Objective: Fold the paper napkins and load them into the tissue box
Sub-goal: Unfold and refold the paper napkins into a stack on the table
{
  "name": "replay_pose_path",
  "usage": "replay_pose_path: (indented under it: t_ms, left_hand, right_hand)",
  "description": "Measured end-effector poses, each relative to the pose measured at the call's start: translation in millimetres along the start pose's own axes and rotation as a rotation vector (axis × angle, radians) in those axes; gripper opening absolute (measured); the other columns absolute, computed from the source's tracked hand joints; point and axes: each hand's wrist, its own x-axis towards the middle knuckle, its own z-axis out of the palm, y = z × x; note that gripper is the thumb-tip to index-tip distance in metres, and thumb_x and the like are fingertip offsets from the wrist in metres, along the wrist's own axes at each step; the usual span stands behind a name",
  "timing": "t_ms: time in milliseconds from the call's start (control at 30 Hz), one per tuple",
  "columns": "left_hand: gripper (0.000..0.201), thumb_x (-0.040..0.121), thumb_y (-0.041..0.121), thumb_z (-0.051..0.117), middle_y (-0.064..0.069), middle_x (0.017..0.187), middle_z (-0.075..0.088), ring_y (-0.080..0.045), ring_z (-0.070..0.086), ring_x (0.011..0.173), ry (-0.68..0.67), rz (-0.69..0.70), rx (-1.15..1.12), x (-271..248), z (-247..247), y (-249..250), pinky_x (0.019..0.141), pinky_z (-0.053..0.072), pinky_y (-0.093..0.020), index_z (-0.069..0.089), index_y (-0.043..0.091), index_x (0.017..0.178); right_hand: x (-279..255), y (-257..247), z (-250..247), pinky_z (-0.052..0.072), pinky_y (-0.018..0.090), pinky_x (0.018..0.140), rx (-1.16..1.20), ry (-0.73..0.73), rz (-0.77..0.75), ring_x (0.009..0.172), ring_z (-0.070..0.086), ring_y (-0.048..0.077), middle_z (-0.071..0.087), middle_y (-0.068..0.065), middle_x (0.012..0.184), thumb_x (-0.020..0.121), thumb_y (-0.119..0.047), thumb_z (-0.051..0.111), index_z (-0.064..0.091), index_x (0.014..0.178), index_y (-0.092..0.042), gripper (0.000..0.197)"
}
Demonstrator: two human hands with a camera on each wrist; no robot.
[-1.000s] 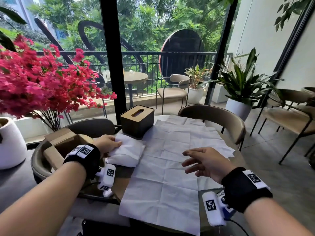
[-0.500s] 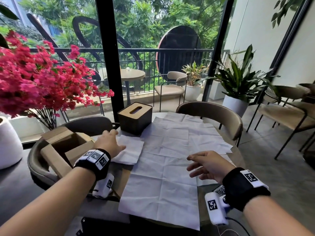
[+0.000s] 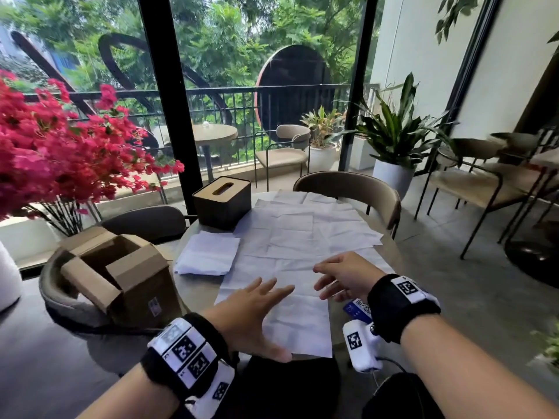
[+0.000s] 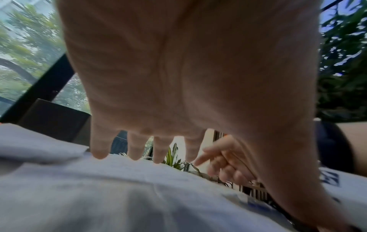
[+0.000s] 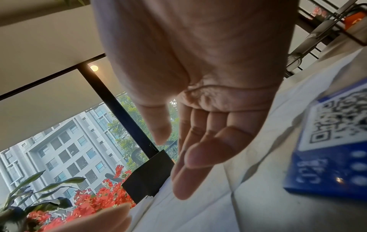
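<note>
Several unfolded white paper napkins lie spread and overlapping on the round table. A stack of folded napkins sits at their left. The dark tissue box with a tan slotted lid stands behind that stack, closed. My left hand hovers palm down over the nearest napkin, fingers straight and spread, holding nothing. My right hand hangs just right of it above the same sheet, fingers loosely bent and empty.
An open cardboard box rests on a grey chair at the left. A blue QR card lies on the table under my right wrist. Red flowers rise at the left, a tan chair stands behind the table.
My left hand has let go of the folded stack and swung right, to the near napkin beside my right hand. The right hand has barely shifted.
</note>
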Motion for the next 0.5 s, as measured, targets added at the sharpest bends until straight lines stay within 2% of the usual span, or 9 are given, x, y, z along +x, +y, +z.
replay_pose_path:
  t_ms: [67,133,200,333,433,500]
  left_hand:
    - [0.129,0.066,0.079,0.075,0.005,0.172,-0.012,-0.024,-0.016,0.158,-0.034,0.002,0.022,-4,15,8,0.127,0.007,-0.053,-0.011,0.051,0.158]
    - [0.131,0.066,0.078,0.076,0.003,0.171,-0.015,-0.027,-0.019,0.157,-0.003,-0.001,0.07,-4,27,14,0.126,0.005,-0.056,-0.014,0.05,0.157]
    - [0.129,0.069,0.075,0.075,0.0,0.172,-0.015,-0.03,-0.016,0.157,0.029,-0.022,0.125,-1,35,18,0.126,0.007,-0.057,-0.015,0.048,0.158]
    - [0.112,0.081,0.067,0.069,-0.002,0.173,0.0,-0.03,-0.001,0.159,0.079,-0.052,0.2,5,45,23,0.123,0.021,-0.055,-0.006,0.043,0.161]
    - [0.091,0.087,0.07,0.053,-0.002,0.171,0.01,-0.028,0.01,0.158,0.129,-0.054,0.262,9,51,22,0.121,0.028,-0.051,0.009,0.041,0.161]
    - [0.095,0.075,0.081,0.027,-0.002,0.17,0.017,-0.027,0.017,0.156,0.143,-0.027,0.27,6,51,24,0.12,0.033,-0.047,0.017,0.041,0.16]
  right_hand:
    - [-6,4,1,0.042,0.022,0.047,0.01,0.0,0.002,0.061,0.07,0.028,0.074,0.018,0.084,0.099,-0.027,0.065,0.063,0.116,-0.002,0.03]
    - [-12,9,2,0.041,0.022,0.046,0.025,0.002,-0.002,0.06,0.069,0.028,0.073,0.019,0.085,0.099,-0.027,0.066,0.063,0.117,0.0,0.033]
    - [-16,14,4,0.041,0.022,0.045,0.035,0.009,-0.005,0.06,0.069,0.028,0.073,0.019,0.085,0.099,-0.027,0.066,0.062,0.119,0.001,0.035]
    - [-23,23,8,0.041,0.023,0.046,0.064,0.015,-0.009,0.06,0.068,0.028,0.073,0.019,0.082,0.099,-0.026,0.066,0.061,0.12,0.004,0.038]
    - [-29,28,9,0.04,0.024,0.048,0.068,0.01,-0.017,0.06,0.068,0.028,0.073,0.018,0.081,0.099,-0.027,0.065,0.061,0.12,0.004,0.038]
    - [-33,32,9,0.038,0.024,0.05,0.074,0.01,-0.018,0.058,0.068,0.027,0.073,0.017,0.08,0.099,-0.027,0.065,0.061,0.12,0.003,0.037]
